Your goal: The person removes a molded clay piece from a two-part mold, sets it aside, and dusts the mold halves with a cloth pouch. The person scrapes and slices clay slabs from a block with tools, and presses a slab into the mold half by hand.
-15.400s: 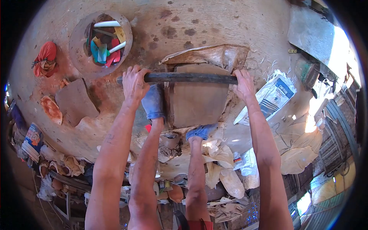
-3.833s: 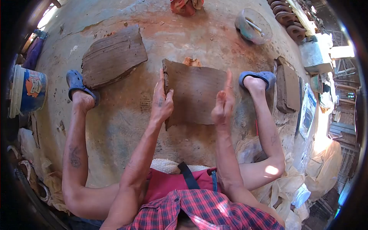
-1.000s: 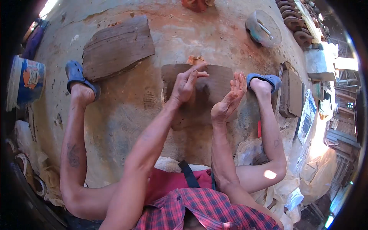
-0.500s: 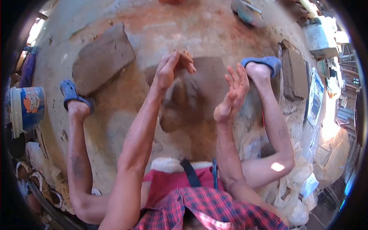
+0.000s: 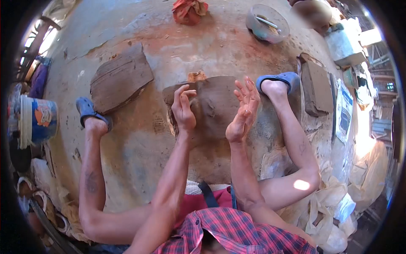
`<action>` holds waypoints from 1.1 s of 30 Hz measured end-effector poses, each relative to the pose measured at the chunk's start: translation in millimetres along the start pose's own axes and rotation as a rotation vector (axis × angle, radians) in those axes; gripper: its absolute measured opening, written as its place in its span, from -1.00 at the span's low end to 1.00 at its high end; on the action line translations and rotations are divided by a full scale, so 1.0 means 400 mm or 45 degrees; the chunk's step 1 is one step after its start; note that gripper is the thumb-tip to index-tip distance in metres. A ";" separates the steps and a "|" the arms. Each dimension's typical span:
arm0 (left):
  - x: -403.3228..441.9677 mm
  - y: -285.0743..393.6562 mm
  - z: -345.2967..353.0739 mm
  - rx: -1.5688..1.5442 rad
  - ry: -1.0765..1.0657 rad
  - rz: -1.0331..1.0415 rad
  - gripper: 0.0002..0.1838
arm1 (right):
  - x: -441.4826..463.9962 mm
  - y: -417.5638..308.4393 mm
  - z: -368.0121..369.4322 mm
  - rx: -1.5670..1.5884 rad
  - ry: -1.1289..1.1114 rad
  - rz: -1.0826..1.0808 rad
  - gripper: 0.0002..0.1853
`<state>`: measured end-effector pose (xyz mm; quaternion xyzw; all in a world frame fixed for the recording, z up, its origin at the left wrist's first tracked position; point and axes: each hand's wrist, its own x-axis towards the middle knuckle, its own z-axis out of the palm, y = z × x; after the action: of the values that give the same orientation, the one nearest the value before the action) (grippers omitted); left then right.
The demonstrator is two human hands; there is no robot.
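A flat brown clay slab [image 5: 213, 98] lies on the floor between my legs, with an orange-brown cloth [image 5: 196, 76] peeking out at its far edge. My left hand [image 5: 184, 109] is over the slab's left part, fingers loosely bent and holding nothing. Above the right part is my right hand [image 5: 244, 111], its fingers spread and pointing forward, also empty. Whether either palm touches the clay I cannot tell. A larger clay piece [image 5: 122, 78] rests by my left foot, and a thick clay block [image 5: 316, 88] stands by my right foot.
Ahead are a crumpled red cloth [image 5: 188, 12] and a bowl [image 5: 267, 24] with a stick in it. A blue-and-white bucket [image 5: 40, 118] stands at left. Plastic sheets [image 5: 330, 199] are heaped at right. My feet wear blue clogs [image 5: 88, 111].
My hands have come closer together, the left one moving back from the far side. The middle slab, formerly uneven and smeared, now looks flatter. My view has tilted up.
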<state>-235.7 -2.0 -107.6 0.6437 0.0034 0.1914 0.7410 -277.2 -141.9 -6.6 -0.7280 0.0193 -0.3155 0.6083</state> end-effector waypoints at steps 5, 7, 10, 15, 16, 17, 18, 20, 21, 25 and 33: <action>-0.049 -0.029 -0.009 0.265 0.064 -0.092 -0.57 | 0.012 0.019 -0.025 -0.073 0.171 -0.231 0.04; -0.030 -0.036 0.004 0.171 0.133 -0.087 -0.59 | 0.019 0.034 0.001 -0.407 0.311 -0.520 -0.02; -0.054 -0.039 -0.006 -0.021 0.155 -0.186 -0.58 | -0.148 0.275 0.066 -1.177 -0.073 -0.294 -0.10; -0.044 -0.036 0.008 -0.066 0.174 -0.191 -0.57 | -0.084 0.182 0.054 -0.772 0.055 -0.459 -0.13; -0.043 -0.040 0.003 -0.076 0.177 -0.200 -0.57 | -0.074 0.170 0.058 -0.526 0.123 -0.552 -0.13; -0.045 -0.044 -0.003 0.019 0.148 -0.157 -0.58 | -0.088 0.191 0.055 -0.530 0.095 -0.534 -0.13; -0.043 -0.031 0.003 -0.049 0.168 -0.194 -0.60 | -0.114 0.219 0.044 -0.643 -0.012 -0.455 -0.11; -0.041 -0.043 -0.003 -0.036 0.150 -0.200 -0.62 | -0.074 0.260 0.054 -0.729 -0.103 -0.458 -0.09; -0.042 -0.044 -0.006 -0.049 0.165 -0.206 -0.62 | -0.079 0.261 0.043 -0.488 -0.043 -0.305 -0.02; -0.051 -0.038 -0.005 -0.022 0.169 -0.233 -0.62 | -0.001 0.192 -0.002 0.271 -0.107 0.002 -0.01; -0.032 -0.005 -0.003 0.046 0.110 -0.262 -0.59 | 0.039 0.277 -0.030 0.647 -0.433 0.444 -0.14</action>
<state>-247.1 -4.8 -113.0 0.6445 0.1048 0.1416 0.7440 -231.2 -187.3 -98.5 -0.5811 -0.0372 -0.0759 0.8094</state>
